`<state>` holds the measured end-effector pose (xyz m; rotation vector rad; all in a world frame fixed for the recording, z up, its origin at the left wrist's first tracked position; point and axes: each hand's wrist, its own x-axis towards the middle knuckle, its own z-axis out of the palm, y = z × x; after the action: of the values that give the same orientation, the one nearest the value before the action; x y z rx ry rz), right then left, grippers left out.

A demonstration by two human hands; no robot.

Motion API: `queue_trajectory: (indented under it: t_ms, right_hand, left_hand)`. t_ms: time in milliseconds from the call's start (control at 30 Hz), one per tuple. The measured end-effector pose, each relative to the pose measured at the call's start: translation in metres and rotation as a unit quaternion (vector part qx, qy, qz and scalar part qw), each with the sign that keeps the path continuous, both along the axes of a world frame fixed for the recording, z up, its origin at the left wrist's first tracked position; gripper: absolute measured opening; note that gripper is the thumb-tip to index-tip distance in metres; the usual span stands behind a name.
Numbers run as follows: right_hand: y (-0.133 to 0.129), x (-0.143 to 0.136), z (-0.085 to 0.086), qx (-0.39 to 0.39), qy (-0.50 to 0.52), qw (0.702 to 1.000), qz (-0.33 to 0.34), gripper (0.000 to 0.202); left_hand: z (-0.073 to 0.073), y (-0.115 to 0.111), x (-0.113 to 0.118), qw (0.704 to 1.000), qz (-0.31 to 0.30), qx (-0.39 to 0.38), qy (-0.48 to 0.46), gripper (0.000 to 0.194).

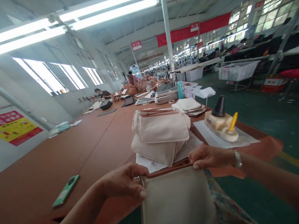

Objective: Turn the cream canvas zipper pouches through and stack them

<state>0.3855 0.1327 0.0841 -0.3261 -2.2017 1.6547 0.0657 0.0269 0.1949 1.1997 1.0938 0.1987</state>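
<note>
The left hand (123,182) and the right hand (209,157) hold one cream canvas pouch with a brown leather top edge (177,196) at the near edge of the long brown surface (70,155). The left hand's fingers are closed on the pouch's top left corner, thumb on the near face and fingertips curled over the trim. The right hand pinches the top right corner in the same way, its fingers together on the brown edge. A metal watch (237,159) sits on the right wrist.

The pouch hangs below both hands, its body dropping toward the person's lap and partly off the surface. Its long axis, the trimmed top edge, runs left to right between the two grips and rises slightly toward the right. Each hand is at one end of that edge, so neither is nearer; the right hand sits a little farther into the scene than the left.

Just beyond the hands lies a stack of matching cream canvas pouches (161,137) on sheets of white paper (149,165). To the right of the stack, a cream block with a black cone and a yellow-handled tool (221,124) rests on another white sheet. A green phone (66,190) lies on the surface to the near left, well apart from the hands. Farther off are folded white pieces (189,105), a teal bottle (180,90) and more piles of material.
</note>
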Motion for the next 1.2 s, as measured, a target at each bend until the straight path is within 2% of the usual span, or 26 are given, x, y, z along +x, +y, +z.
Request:
queue_trajectory:
  t_ms: [67, 133, 233, 300, 367, 467, 633, 733, 800, 900, 1000, 1133, 1200]
  right_hand:
    - [-0.006, -0.009, 0.005, 0.0, -0.025, 1.0, 0.012, 0.036]
    - [-0.017, -0.023, 0.017, -0.045, 0.013, 0.998, 0.031, 0.046]
    - [-0.033, -0.042, 0.031, -0.075, 0.061, 0.994, 0.043, 0.043]
    - [-0.039, -0.05, 0.027, -0.056, 0.075, 0.995, 0.023, 0.038]
    - [-0.043, -0.054, 0.015, -0.047, 0.088, 0.995, -0.015, 0.035]
    - [-0.047, -0.054, 0.0, -0.035, 0.083, 0.993, -0.078, 0.028]
    - [-0.052, -0.05, -0.002, 0.031, 0.052, 0.992, -0.114, 0.028]
    - [-0.052, -0.049, -0.002, 0.083, 0.047, 0.987, -0.127, 0.026]
    - [-0.052, -0.047, -0.005, 0.091, 0.051, 0.985, -0.136, 0.023]
    - [-0.051, -0.045, -0.009, 0.079, 0.07, 0.984, -0.141, 0.026]
    - [-0.05, -0.045, -0.008, 0.101, 0.074, 0.985, -0.118, 0.021]
    - [-0.049, -0.05, -0.005, 0.227, 0.007, 0.967, -0.118, 0.016]
    - [-0.047, -0.052, -0.005, 0.268, -0.018, 0.954, -0.131, 0.015]
  left_hand:
    - [0.01, 0.0, 0.025, 0.997, -0.018, 0.069, 0.002, 0.043]
    - [0.015, 0.005, 0.051, 0.991, -0.039, 0.118, 0.039, 0.039]
    - [0.007, 0.013, 0.074, 0.985, -0.028, 0.147, 0.086, 0.042]
    - [-0.005, 0.016, 0.075, 0.978, 0.011, 0.179, 0.111, 0.047]
    - [-0.017, 0.017, 0.069, 0.973, 0.05, 0.191, 0.116, 0.052]
    - [-0.032, 0.014, 0.059, 0.981, 0.08, 0.158, 0.081, 0.055]
    - [-0.047, 0.011, 0.056, 0.988, 0.092, 0.125, 0.007, 0.041]
    - [-0.05, 0.014, 0.058, 0.988, 0.109, 0.105, -0.023, 0.033]
    - [-0.049, 0.016, 0.06, 0.99, 0.107, 0.076, -0.043, 0.032]
    - [-0.044, 0.019, 0.06, 0.995, 0.071, 0.027, -0.066, 0.034]
    - [-0.04, 0.022, 0.058, 0.996, 0.045, 0.011, -0.076, 0.035]
    - [-0.047, 0.025, 0.056, 0.997, 0.033, 0.028, -0.065, 0.028]
    - [-0.052, 0.026, 0.057, 0.996, 0.047, 0.038, -0.059, 0.024]
